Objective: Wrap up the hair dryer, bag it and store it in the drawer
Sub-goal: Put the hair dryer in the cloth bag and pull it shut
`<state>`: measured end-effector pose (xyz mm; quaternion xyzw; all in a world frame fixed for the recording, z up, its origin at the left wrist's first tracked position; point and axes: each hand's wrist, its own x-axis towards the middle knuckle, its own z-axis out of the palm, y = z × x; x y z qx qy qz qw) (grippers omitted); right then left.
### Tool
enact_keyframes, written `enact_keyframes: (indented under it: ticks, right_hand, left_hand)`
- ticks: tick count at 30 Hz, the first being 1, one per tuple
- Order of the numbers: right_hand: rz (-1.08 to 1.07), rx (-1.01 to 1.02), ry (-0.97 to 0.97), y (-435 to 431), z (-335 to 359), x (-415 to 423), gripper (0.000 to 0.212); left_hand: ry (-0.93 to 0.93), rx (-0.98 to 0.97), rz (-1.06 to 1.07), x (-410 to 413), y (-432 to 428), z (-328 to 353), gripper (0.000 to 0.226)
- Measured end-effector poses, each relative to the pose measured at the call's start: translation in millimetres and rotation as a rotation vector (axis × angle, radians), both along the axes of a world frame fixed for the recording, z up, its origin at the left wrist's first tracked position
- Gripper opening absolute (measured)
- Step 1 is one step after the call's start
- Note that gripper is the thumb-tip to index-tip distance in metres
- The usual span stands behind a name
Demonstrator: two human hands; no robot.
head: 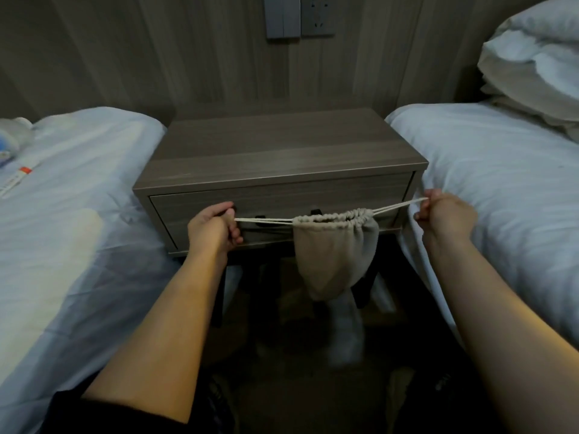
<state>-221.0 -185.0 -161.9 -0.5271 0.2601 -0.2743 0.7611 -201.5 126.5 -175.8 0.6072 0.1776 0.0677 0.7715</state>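
Note:
A beige drawstring bag (335, 255) hangs in the air in front of the wooden nightstand's drawer (275, 198), its mouth gathered almost closed. The bag bulges with something inside; the hair dryer itself is hidden. My left hand (216, 227) grips the left end of the white drawstring (263, 220), and my right hand (445, 216) grips the right end. The cord runs taut between both fists. The drawer is closed, with dark handles partly behind the bag.
The nightstand (282, 145) stands between two beds with white sheets: one on the left (72, 214), one on the right (501, 189) with stacked pillows (539, 64). Wall sockets (300, 15) sit above. Small items lie on the left bed. The floor below is dark.

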Motion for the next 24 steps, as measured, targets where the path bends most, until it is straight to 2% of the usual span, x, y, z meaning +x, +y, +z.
enact_keyframes:
  ticks: [2,5,7,8,9,10,13,14,17,20,24]
  right_hand:
    - [0.062,-0.064,-0.118,5,7,0,0.029]
    - [0.354,-0.3,-0.182,25,11,1,0.028]
    - [0.496,-0.345,-0.17,41,9,-3,0.029]
    - [0.547,-0.353,-0.17,48,8,-5,0.029]
    - [0.599,-0.364,-0.172,55,8,-7,0.029]
    - [0.648,-0.377,-0.172,60,10,-11,0.029]
    - [0.746,-0.368,-0.186,72,21,-21,0.03]
    - [0.756,-0.355,-0.195,76,24,-24,0.03]
    - [0.74,-0.322,-0.225,85,31,-33,0.03]
    - [0.654,-0.32,-0.244,84,33,-37,0.032]
    - [0.526,-0.18,-0.246,77,33,-35,0.03]
  left_hand:
    - [0.003,0.167,0.016,0,-2,-4,0.017]
    - [-0.01,0.599,-0.267,-6,-11,-9,0.019]
    - [-0.043,1.092,-0.477,-15,-21,-12,0.023]
    - [-0.089,1.369,-0.497,-19,-27,-14,0.025]
    - [-0.16,1.515,-0.49,-24,-34,-15,0.03]
    - [-0.227,1.522,-0.524,-28,-42,-17,0.036]
    - [-0.299,1.231,-0.709,-38,-69,-20,0.054]
    - [-0.307,1.211,-0.714,-42,-78,-21,0.057]
    - [-0.375,1.32,-0.619,-55,-97,-18,0.05]
    - [-0.405,1.354,-0.575,-54,-100,-18,0.031]
    - [-0.419,1.168,-0.796,-47,-86,-17,0.027]
